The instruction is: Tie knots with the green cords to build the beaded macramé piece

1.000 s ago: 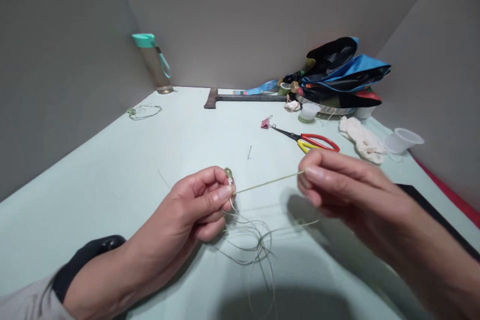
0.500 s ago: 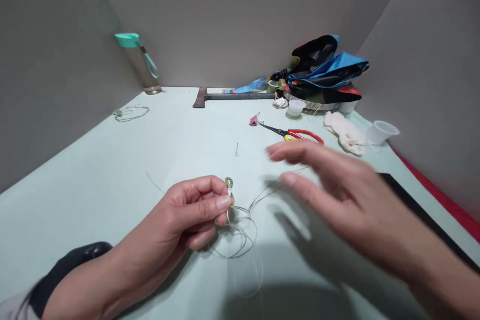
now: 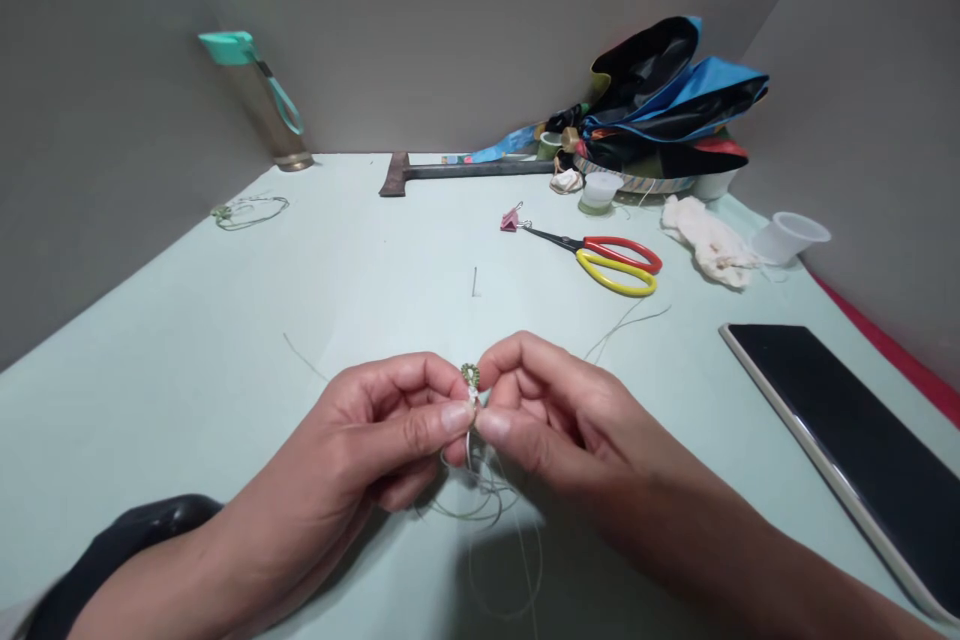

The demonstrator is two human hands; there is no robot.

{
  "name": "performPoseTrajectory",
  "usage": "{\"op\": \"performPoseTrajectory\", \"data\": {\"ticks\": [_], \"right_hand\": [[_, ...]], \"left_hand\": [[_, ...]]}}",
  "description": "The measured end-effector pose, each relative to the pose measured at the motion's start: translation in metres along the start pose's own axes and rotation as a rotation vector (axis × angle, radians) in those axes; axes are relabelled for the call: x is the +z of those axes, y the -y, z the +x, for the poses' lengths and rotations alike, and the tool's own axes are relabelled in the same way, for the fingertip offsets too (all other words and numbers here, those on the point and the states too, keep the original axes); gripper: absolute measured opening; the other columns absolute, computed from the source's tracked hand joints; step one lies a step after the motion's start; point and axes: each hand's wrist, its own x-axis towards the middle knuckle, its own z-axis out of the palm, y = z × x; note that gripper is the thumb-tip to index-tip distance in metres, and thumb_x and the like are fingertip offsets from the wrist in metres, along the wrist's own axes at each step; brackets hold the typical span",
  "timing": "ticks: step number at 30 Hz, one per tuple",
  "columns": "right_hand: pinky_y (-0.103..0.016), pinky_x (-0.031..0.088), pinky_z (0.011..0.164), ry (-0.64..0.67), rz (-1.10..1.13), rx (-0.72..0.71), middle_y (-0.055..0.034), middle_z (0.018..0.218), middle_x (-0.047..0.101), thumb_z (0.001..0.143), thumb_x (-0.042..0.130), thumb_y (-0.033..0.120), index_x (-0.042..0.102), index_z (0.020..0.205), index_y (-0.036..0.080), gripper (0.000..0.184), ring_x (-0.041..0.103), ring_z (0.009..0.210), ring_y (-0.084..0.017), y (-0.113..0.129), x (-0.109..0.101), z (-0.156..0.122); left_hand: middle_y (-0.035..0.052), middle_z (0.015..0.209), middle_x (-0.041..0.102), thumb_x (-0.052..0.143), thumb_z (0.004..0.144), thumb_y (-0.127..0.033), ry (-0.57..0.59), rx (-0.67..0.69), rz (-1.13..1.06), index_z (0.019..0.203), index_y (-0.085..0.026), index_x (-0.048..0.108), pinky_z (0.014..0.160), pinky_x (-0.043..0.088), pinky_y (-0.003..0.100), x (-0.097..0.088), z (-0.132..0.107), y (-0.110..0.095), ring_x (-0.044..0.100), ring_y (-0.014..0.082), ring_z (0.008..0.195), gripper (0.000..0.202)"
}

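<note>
My left hand [image 3: 405,420] pinches a small knotted cord [image 3: 470,377] between thumb and forefinger. Its top is a tiny green loop, with a white part just below at the fingertips. From the right, my right hand [image 3: 559,415] meets it, fingers curled in. The right forefinger tip is beside the loop and the thumb tip beside the white part; whatever lies between them is too small to make out. Thin green and clear thread [image 3: 480,510] hangs in loose coils under both hands. Two thread ends stick out past the right hand.
Beyond the hands lie a needle [image 3: 475,282], red-and-yellow-handled scissors [image 3: 619,265], a pink binder clip [image 3: 511,219] and a hammer-like tool [image 3: 397,175]. A phone [image 3: 847,450] is at right, near a plastic cup [image 3: 791,237] and white cloth [image 3: 709,238]. A bottle [image 3: 262,105] and coiled cord [image 3: 251,212] stand left.
My right hand has come in from the right, its spread fingers closing beside the cord's loop. My left hand keeps its pinch. The view has shifted slightly, showing the phone and whole scissors.
</note>
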Motion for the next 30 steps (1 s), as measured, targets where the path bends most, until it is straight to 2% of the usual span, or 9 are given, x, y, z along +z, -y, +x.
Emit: {"op": "performPoseTrajectory", "data": {"ticks": [2,5,9,11,13,16,21,26,30], "right_hand": [[-0.024,0.033,0.058,0.023,0.132,-0.007,0.0097,0.073,0.054,0.093,0.089,0.035,0.07,0.103,0.025,0.024,0.044,0.064,-0.011,0.0,0.0,0.001],[-0.022,0.036,0.061,0.072,0.226,-0.021,0.0083,0.072,0.056,0.091,0.095,0.036,0.072,0.097,0.022,0.027,0.046,0.067,-0.01,-0.002,-0.002,0.005],[-0.02,0.021,0.046,0.103,0.315,-0.027,0.007,0.07,0.065,0.091,0.096,0.034,0.071,0.09,0.02,0.028,0.036,0.053,-0.005,-0.005,-0.005,0.01],[-0.02,0.015,0.041,0.1,0.36,-0.031,0.0096,0.064,0.059,0.089,0.098,0.034,0.07,0.086,0.02,0.031,0.029,0.047,-0.003,-0.005,-0.006,0.011],[-0.018,0.016,0.04,0.1,0.384,-0.011,0.012,0.058,0.052,0.086,0.1,0.034,0.069,0.084,0.02,0.034,0.028,0.045,-0.003,-0.004,-0.007,0.013],[-0.016,0.017,0.039,0.107,0.428,0.024,0.0118,0.057,0.054,0.083,0.102,0.036,0.067,0.084,0.02,0.038,0.028,0.043,-0.002,0.0,-0.007,0.013],[-0.016,0.019,0.04,0.098,0.385,0.026,0.0109,0.059,0.054,0.084,0.101,0.035,0.067,0.083,0.02,0.037,0.03,0.045,-0.002,0.001,-0.006,0.01],[-0.02,0.016,0.043,0.098,0.379,0.014,0.0103,0.063,0.052,0.089,0.095,0.032,0.067,0.085,0.019,0.031,0.028,0.049,-0.004,-0.001,-0.004,0.006],[-0.023,0.013,0.045,0.071,0.382,0.014,0.0108,0.064,0.049,0.089,0.094,0.028,0.066,0.083,0.02,0.03,0.027,0.051,-0.005,-0.002,-0.002,0.003]], "left_hand": [[-0.0052,0.063,0.061,0.098,0.082,-0.026,0.018,-0.007,0.002,0.076,-0.019,0.083,0.05,0.017,0.026,0.0,-0.001,0.0,0.029,0.0069,0.052,0.018],[-0.0065,0.061,0.056,0.098,0.083,-0.026,0.038,-0.029,-0.005,0.074,-0.02,0.082,0.051,0.019,0.026,0.0,-0.001,0.001,0.028,0.0075,0.053,0.02],[-0.0057,0.064,0.054,0.095,0.091,-0.04,0.054,-0.034,0.009,0.082,-0.02,0.085,0.054,0.018,0.029,-0.001,0.0,0.005,0.026,0.0081,0.054,0.024],[-0.0062,0.064,0.048,0.09,0.097,-0.047,0.05,-0.011,0.061,0.091,-0.021,0.087,0.055,0.019,0.03,-0.005,0.001,0.008,0.027,0.0104,0.057,0.027],[-0.0065,0.065,0.043,0.087,0.1,-0.048,0.051,0.043,0.14,0.096,-0.024,0.087,0.057,0.022,0.03,-0.01,0.001,0.011,0.031,0.0135,0.062,0.024],[-0.0039,0.07,0.049,0.086,0.102,-0.048,0.061,0.142,0.254,0.097,-0.027,0.085,0.062,0.03,0.03,-0.016,-0.001,0.015,0.041,0.0166,0.07,0.022],[0.0013,0.086,0.071,0.083,0.104,-0.046,0.029,0.215,0.356,0.094,-0.029,0.089,0.066,0.04,0.03,-0.017,-0.007,0.014,0.055,0.0179,0.077,0.021],[0.0008,0.079,0.073,0.083,0.1,-0.035,-0.065,0.284,0.458,0.091,-0.031,0.095,0.064,0.044,0.03,-0.009,-0.007,0.008,0.06,0.0172,0.07,0.015],[0.0001,0.066,0.067,0.087,0.092,-0.034,-0.145,0.283,0.471,0.072,-0.029,0.092,0.056,0.038,0.029,-0.002,-0.004,0.005,0.052,0.0155,0.062,0.021]]}}
